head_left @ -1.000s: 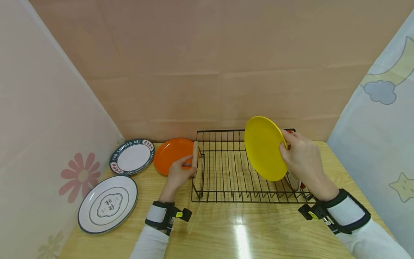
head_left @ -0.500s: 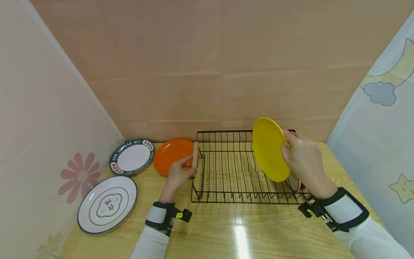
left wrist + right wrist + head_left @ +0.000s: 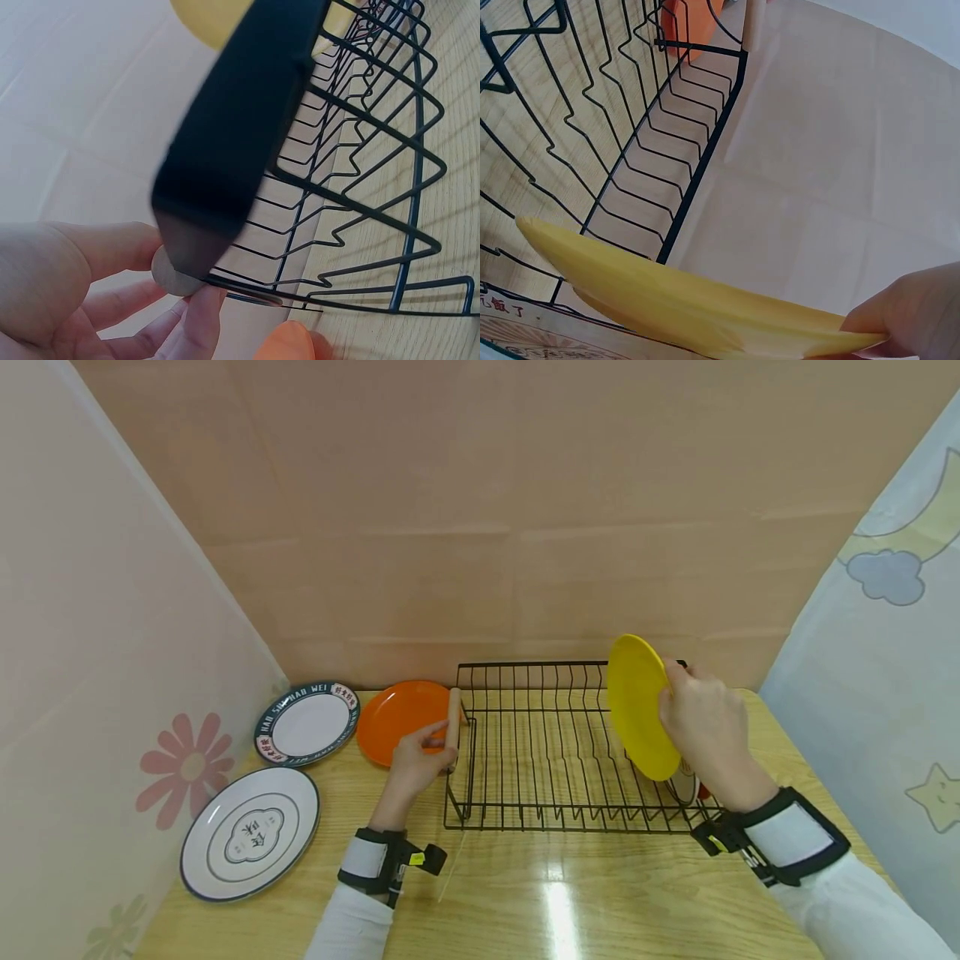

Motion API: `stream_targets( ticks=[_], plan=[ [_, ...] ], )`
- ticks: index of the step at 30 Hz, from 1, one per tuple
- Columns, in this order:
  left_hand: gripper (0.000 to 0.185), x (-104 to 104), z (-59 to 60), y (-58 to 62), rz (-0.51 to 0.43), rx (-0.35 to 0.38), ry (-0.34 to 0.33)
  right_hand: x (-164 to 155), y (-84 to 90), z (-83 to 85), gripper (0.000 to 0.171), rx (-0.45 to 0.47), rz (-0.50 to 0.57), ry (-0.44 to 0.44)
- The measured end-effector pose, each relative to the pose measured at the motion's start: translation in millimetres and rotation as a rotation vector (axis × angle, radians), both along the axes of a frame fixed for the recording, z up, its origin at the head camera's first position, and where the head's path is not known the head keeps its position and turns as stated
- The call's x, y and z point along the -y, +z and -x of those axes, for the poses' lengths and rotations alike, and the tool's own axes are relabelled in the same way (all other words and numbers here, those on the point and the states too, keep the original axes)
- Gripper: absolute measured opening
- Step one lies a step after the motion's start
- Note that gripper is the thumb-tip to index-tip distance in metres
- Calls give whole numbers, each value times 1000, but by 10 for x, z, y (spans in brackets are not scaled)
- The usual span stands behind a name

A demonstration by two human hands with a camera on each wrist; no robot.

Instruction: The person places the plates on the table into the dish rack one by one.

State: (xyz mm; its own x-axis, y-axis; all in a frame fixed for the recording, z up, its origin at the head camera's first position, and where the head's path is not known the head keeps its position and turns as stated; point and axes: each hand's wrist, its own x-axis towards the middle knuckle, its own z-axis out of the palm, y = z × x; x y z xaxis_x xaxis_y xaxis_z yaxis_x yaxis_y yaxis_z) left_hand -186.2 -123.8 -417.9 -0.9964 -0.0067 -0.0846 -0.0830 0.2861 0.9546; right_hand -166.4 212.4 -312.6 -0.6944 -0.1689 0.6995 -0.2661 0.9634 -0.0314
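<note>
My right hand (image 3: pixel 705 722) grips the rim of a yellow plate (image 3: pixel 639 710), which it holds nearly upright at the right end of a black wire dish rack (image 3: pixel 525 806). Whether the plate's lower edge touches the wires cannot be told. Close behind it, mostly hidden, a plate with printed lettering (image 3: pixel 525 319) stands in the rack. At the rack's left end, my left hand (image 3: pixel 420 762) pinches the wooden handle (image 3: pixel 453 718) between thumb and fingers; the handle's round end (image 3: pixel 174 274) shows in the left wrist view.
An orange plate (image 3: pixel 401 718) lies left of the rack, partly behind my left hand. Farther left are a white plate with a dark lettered rim (image 3: pixel 307 725) and a larger white plate (image 3: pixel 251 837). A brown back wall (image 3: pixel 495 527) rises behind the rack.
My right hand has carried the yellow plate to the right along the rack and turned it more edge-on. The left hand stays on the wooden handle.
</note>
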Motion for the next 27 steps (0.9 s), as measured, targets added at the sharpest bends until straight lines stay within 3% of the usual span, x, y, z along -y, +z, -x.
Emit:
stream_targets(
  ticks=[14, 27],
  plan=[
    [49, 3, -21, 13, -4, -22, -6, -56, -24, 26, 24, 46, -7, -60],
    [49, 7, -14, -3, -6, -16, -1, -98, -68, 25, 21, 35, -52, -98]
  ],
)
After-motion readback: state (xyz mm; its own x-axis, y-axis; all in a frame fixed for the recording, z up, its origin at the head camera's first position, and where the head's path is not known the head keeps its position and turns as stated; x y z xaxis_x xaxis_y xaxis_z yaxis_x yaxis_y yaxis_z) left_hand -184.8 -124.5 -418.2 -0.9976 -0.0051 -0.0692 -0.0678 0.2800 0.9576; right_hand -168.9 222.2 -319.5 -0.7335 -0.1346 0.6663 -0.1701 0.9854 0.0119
